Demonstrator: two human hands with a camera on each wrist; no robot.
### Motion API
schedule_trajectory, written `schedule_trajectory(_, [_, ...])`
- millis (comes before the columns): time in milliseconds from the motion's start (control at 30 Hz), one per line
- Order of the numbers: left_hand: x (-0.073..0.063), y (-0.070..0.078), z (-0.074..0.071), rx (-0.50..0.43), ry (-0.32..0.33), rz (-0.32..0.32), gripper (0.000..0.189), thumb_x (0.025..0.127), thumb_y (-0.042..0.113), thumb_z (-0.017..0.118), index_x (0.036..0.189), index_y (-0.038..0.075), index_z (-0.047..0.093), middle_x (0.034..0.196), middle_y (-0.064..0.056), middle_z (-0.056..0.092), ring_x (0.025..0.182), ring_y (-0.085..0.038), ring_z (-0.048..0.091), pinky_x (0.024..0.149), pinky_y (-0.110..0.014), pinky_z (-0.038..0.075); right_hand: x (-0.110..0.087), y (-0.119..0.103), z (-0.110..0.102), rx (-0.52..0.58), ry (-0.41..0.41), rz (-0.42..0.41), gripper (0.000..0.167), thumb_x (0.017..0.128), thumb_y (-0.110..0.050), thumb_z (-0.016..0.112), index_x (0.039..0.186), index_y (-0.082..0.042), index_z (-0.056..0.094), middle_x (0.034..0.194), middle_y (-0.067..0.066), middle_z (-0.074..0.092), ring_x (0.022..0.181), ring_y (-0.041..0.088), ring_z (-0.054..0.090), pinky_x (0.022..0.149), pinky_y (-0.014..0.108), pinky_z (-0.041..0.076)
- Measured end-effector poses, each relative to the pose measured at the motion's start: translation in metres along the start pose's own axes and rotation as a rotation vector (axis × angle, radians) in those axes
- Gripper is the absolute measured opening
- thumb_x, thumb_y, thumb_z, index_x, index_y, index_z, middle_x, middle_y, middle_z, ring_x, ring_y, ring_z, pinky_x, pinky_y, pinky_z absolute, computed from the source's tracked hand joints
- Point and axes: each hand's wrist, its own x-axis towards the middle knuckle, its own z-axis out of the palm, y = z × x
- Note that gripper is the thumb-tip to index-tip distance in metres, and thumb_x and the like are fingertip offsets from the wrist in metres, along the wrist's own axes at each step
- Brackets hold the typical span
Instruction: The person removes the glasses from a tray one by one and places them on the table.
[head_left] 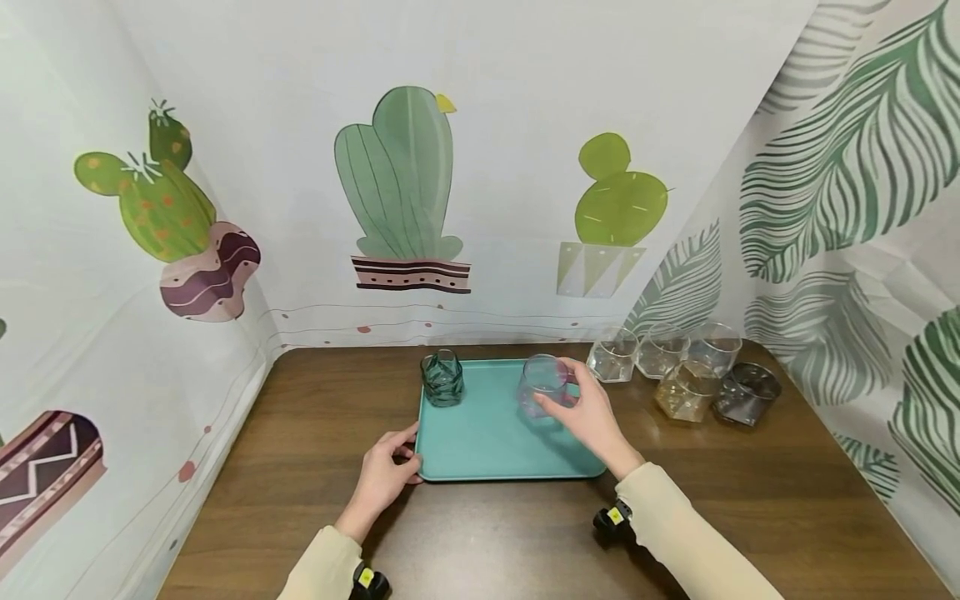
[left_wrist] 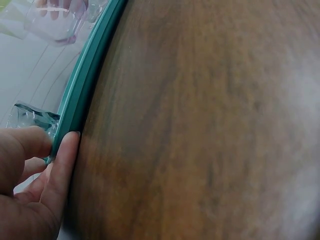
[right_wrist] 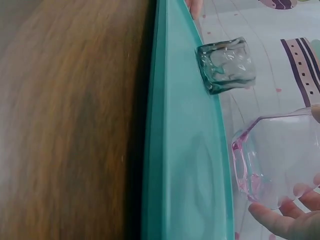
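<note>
My right hand (head_left: 592, 412) grips a clear pink-purple glass tumbler (head_left: 542, 385) between thumb and fingers, over the right part of a turquoise tray (head_left: 480, 450). In the right wrist view the tumbler (right_wrist: 275, 155) appears raised off the tray, with fingertips round its side. A dark green faceted glass (head_left: 442, 382) stands in the tray's far left corner. At the tray's near left corner, my left hand (head_left: 384, 471) holds the rim. The left wrist view has the thumb and fingers at the rim (left_wrist: 82, 82), their contact partly hidden.
Right of the tray, several other glasses stand together on the wooden table (head_left: 495, 542): clear ones (head_left: 613, 358) at the back, an amber one (head_left: 686, 392) and a dark grey one (head_left: 746, 396) in front. A cactus-print cloth (head_left: 510, 183) hangs behind the table.
</note>
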Motion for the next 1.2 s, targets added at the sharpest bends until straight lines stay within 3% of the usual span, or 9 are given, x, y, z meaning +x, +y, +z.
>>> schedule_trajectory(367, [-0.001, 0.001, 0.000, 0.000, 0.001, -0.006, 0.058, 0.085, -0.015, 0.064, 0.142, -0.004, 0.060, 0.118, -0.020, 0.062, 0.088, -0.019, 0.059, 0.056, -0.029, 0.066, -0.017, 0.016, -0.036, -0.053, 0.056, 0.010, 0.073, 0.089, -0.020, 0.084, 0.149, -0.001, 0.047, 0.136, 0.025, 0.054, 0.127, 0.041, 0.055, 0.100, 0.054, 0.059])
schedule_trajectory(567, [-0.001, 0.000, 0.000, 0.004, 0.004, 0.000, 0.058, 0.085, -0.015, 0.065, 0.142, -0.004, 0.061, 0.117, -0.020, 0.063, 0.087, -0.018, 0.060, 0.056, -0.029, 0.066, -0.024, 0.024, -0.054, -0.092, 0.104, 0.016, 0.070, 0.090, -0.018, 0.083, 0.147, 0.002, 0.046, 0.135, 0.024, 0.054, 0.124, 0.039, 0.057, 0.096, 0.049, 0.061])
schedule_trajectory(700, [0.000, 0.001, 0.000, 0.002, 0.005, 0.001, 0.058, 0.085, -0.014, 0.066, 0.142, -0.004, 0.061, 0.117, -0.019, 0.063, 0.088, -0.018, 0.060, 0.056, -0.029, 0.065, -0.027, 0.028, -0.065, -0.112, 0.134, 0.011, 0.071, 0.089, -0.019, 0.084, 0.146, 0.002, 0.047, 0.133, 0.024, 0.055, 0.122, 0.039, 0.057, 0.093, 0.039, 0.063])
schedule_trajectory(900, [-0.001, 0.002, 0.000, -0.009, 0.004, 0.003, 0.057, 0.085, -0.014, 0.066, 0.141, -0.003, 0.062, 0.117, -0.019, 0.063, 0.088, -0.019, 0.060, 0.055, -0.029, 0.065, -0.028, 0.036, -0.075, -0.135, 0.174, 0.017, 0.071, 0.089, -0.021, 0.084, 0.145, 0.003, 0.048, 0.131, 0.025, 0.056, 0.119, 0.038, 0.057, 0.084, 0.003, 0.050])
schedule_trajectory(1200, [-0.001, 0.001, -0.001, -0.007, 0.004, 0.007, 0.057, 0.085, -0.014, 0.065, 0.141, -0.004, 0.061, 0.117, -0.020, 0.063, 0.088, -0.019, 0.060, 0.056, -0.029, 0.066, -0.031, 0.046, -0.082, -0.178, 0.224, 0.050, 0.073, 0.089, -0.022, 0.084, 0.146, 0.004, 0.047, 0.132, 0.027, 0.055, 0.120, 0.041, 0.058, 0.085, 0.003, 0.050])
